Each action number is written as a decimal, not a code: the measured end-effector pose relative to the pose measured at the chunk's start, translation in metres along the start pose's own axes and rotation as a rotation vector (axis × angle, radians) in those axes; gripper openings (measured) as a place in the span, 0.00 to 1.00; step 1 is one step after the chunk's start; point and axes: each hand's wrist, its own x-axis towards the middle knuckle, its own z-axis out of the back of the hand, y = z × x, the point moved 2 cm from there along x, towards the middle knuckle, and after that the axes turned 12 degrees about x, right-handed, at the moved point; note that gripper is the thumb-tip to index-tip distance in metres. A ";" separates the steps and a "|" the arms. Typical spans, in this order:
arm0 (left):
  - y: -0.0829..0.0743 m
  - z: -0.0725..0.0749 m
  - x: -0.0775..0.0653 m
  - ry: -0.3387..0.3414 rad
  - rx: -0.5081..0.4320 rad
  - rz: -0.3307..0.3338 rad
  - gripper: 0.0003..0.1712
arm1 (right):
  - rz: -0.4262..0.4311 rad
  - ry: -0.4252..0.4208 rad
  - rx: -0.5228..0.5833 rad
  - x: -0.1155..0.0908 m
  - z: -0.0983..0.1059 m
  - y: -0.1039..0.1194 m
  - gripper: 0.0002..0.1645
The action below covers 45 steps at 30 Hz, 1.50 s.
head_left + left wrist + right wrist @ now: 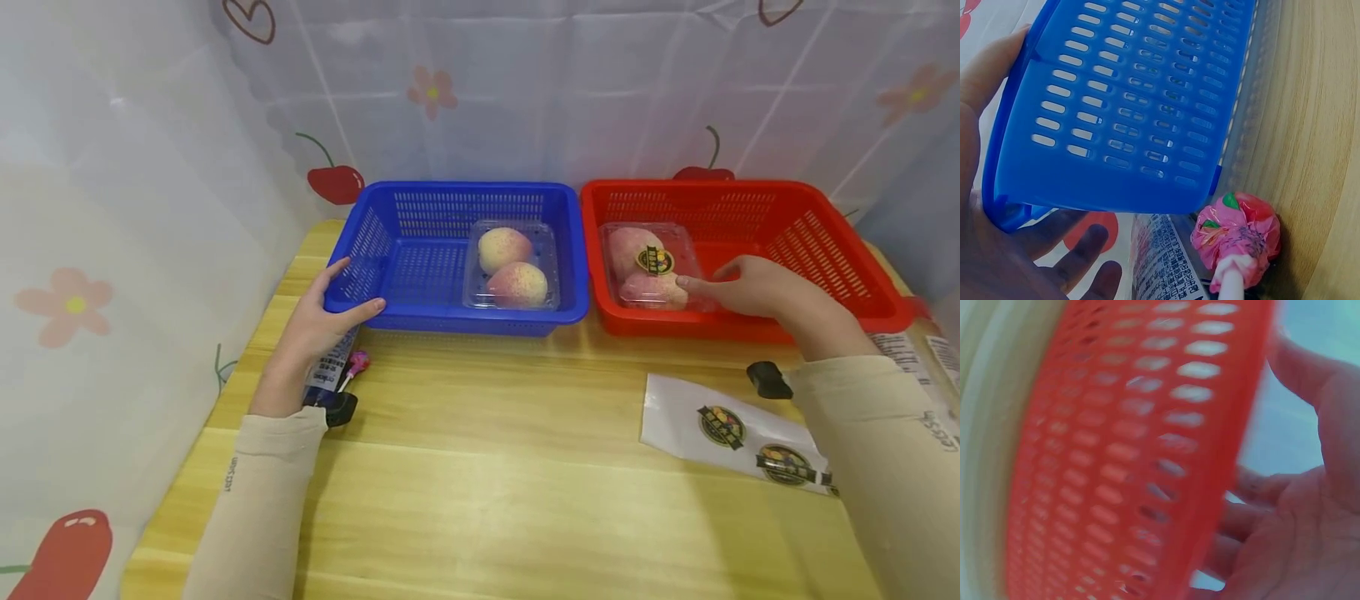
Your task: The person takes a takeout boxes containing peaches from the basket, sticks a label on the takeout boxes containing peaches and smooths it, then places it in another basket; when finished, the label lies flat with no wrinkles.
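My left hand (307,329) is at the front left corner of a blue plastic basket (431,317). Its thumb lies over the front rim, and its other fingers stretch out along the left end. In the basket sits a clear box of two peaches (517,283). Over the front of a red basket (697,329) reaches my right hand (772,292), its thumb pointing at a clear box of two peaches (633,246) with a black and gold sticker (655,261). Whether that thumb touches the box I cannot tell. No grip shows in the right wrist view, which is blurred.
A pink-wrapped lollipop (1238,237) and a printed package (1166,256) lie below the blue basket's left end. White backing paper with round stickers (723,427) is on the wooden table (480,467). Printed containers (926,354) stand at the right edge.
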 end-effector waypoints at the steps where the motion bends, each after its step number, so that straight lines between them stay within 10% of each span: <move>1: 0.000 0.000 0.000 -0.002 0.002 -0.002 0.64 | 0.027 -0.033 0.010 -0.005 0.000 0.000 0.65; 8: -0.007 0.001 -0.004 -0.046 0.056 -0.034 0.62 | 0.319 -0.218 0.148 -0.048 -0.015 0.006 0.46; 17: -0.054 0.000 -0.020 -0.269 0.276 -0.268 0.51 | 0.492 -0.232 0.191 -0.056 -0.038 0.000 0.31; 31: -0.140 -0.066 0.032 0.361 0.325 -0.166 0.51 | 0.456 -0.180 0.135 -0.047 -0.043 0.002 0.26; 45: -0.160 -0.080 0.044 0.569 0.321 -0.071 0.47 | 0.439 -0.182 0.143 -0.042 -0.046 0.002 0.26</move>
